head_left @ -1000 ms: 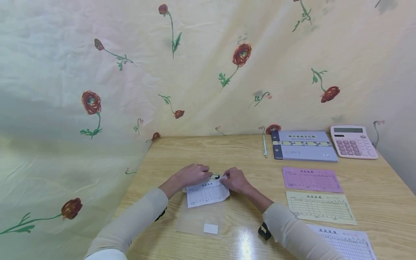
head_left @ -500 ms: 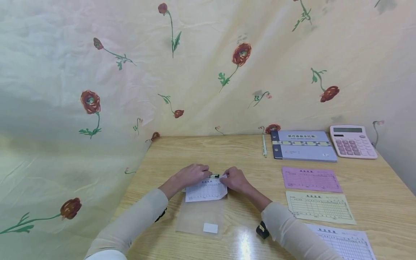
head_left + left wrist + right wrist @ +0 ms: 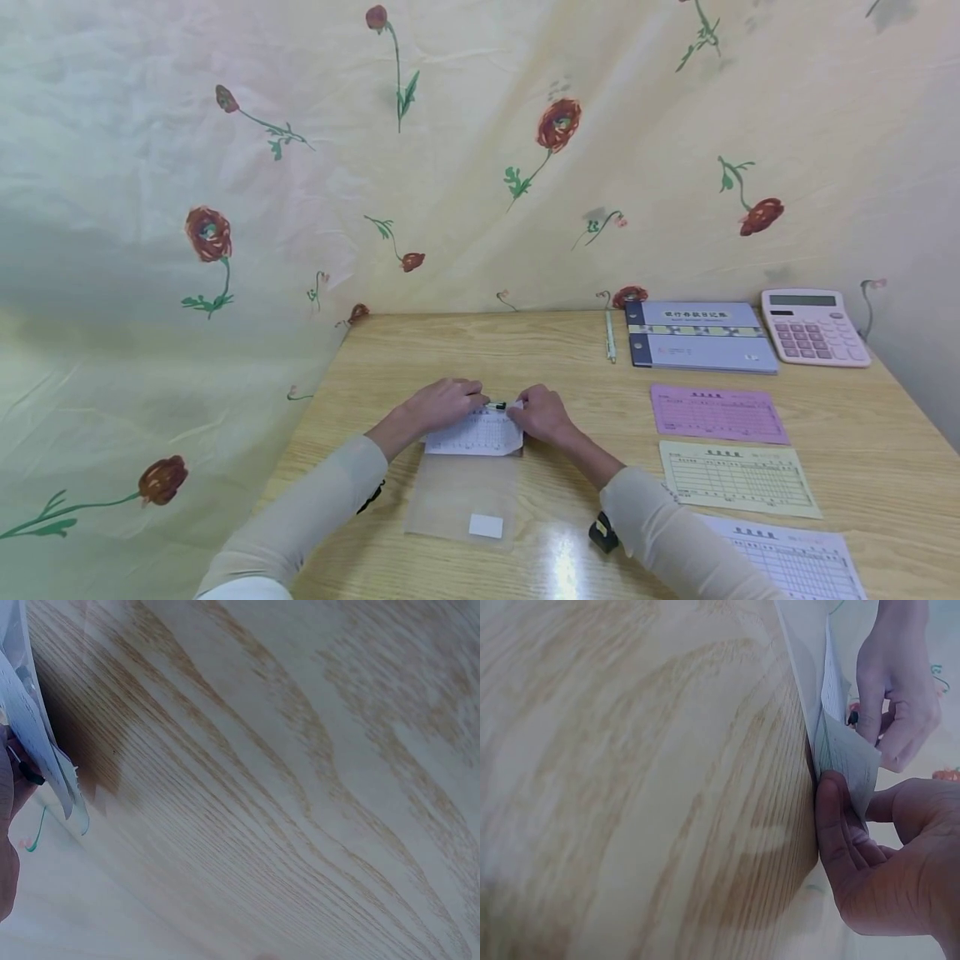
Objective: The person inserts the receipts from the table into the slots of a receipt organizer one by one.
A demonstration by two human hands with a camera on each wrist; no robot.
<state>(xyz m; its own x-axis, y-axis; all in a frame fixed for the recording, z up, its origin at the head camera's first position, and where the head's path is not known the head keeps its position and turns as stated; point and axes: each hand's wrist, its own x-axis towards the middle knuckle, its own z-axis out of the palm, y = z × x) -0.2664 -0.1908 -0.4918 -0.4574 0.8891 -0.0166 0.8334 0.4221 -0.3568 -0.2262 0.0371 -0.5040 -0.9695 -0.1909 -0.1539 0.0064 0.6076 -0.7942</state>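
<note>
In the head view a white printed form slip (image 3: 474,437) lies over the upper part of a translucent clipboard (image 3: 450,493) that bears a white label (image 3: 486,526). At the board's top edge shows a metal clip (image 3: 496,406) with a black end. My left hand (image 3: 446,403) grips the clip, fingers curled, covering most of it. My right hand (image 3: 544,415) pinches the slip's upper right corner between thumb and fingers. In the right wrist view that corner of the slip (image 3: 855,759) bends up off the board. The left wrist view shows the sheets edge-on at its left border.
To the right lie a purple form (image 3: 720,414), a yellow form (image 3: 738,477) and another white form (image 3: 798,554). Behind them are a blue ledger (image 3: 701,350), a pink calculator (image 3: 816,329) and a pen (image 3: 611,337). A flowered cloth (image 3: 465,167) hangs behind the wooden table (image 3: 540,350).
The slip has slid up the clipboard toward the clip, so its lower edge sits higher and more of the board shows. Both hands keep nearly the same place and hold.
</note>
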